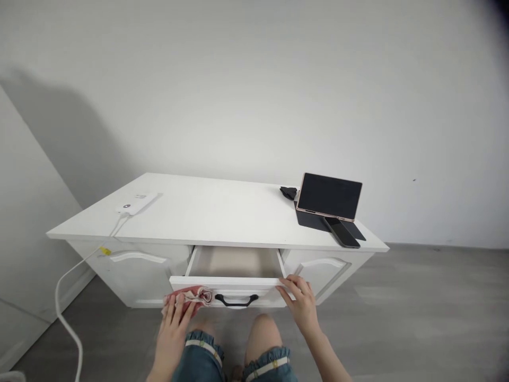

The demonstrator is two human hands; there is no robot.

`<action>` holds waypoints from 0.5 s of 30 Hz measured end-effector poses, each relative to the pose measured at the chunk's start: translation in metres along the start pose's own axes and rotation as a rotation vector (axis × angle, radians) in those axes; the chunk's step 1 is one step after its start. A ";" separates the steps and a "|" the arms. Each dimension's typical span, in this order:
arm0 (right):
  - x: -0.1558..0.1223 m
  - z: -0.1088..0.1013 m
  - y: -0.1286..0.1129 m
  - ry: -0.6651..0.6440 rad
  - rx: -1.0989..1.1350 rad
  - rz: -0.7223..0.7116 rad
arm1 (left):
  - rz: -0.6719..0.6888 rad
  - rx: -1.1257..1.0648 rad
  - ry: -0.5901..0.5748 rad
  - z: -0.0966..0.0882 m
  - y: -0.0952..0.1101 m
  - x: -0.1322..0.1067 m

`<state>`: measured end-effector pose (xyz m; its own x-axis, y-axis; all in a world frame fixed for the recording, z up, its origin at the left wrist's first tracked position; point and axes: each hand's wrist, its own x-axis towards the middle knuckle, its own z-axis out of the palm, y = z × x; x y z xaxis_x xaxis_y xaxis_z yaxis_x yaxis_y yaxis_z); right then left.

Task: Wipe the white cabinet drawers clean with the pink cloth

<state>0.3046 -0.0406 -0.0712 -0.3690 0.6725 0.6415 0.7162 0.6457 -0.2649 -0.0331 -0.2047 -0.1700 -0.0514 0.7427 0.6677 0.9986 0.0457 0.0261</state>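
Behind a white desk, a pale wall is being lit softly, with shadow being cast at its left. By the left hand, a red and white cloth is being pressed against the left end of the drawer front; the fingers are being laid over the cloth, and whether it is also being gripped underneath cannot be told. By the right hand, the drawer's right front corner is being gripped, fingers and thumb closed about its edge. Between the hands, the drawer is being kept partly pulled out of the desk's middle, its black handle being left untouched. Below, knees are being framed by the frilled hems of blue shorts. Farther out on the desktop, at the right, a tablet is being propped upright on its dark cover, on which a phone is partly being rested; beside them a small black item is being seen. At the far left, a white device is being joined by a white cable, which is being draped over the desk's edge.
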 end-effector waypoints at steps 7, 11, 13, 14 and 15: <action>0.022 0.015 0.002 0.000 0.123 0.125 | -0.365 -0.313 -0.031 0.054 0.068 -0.003; 0.036 0.030 -0.001 0.018 0.164 0.211 | -0.655 -0.853 -0.319 0.066 0.090 0.001; 0.041 0.041 -0.002 0.045 0.172 0.250 | -0.939 -1.233 -0.449 0.054 0.101 0.004; 0.042 0.046 -0.002 0.065 0.165 0.271 | -1.064 -1.418 -0.457 0.044 0.106 0.006; 0.043 0.051 -0.002 0.086 0.153 0.293 | -1.145 -1.566 -0.436 0.032 0.111 0.007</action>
<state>0.2572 0.0058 -0.0799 -0.1045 0.8089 0.5785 0.6851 0.4802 -0.5477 0.0767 -0.1729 -0.1865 -0.3166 0.8930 -0.3197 -0.3708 0.1936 0.9083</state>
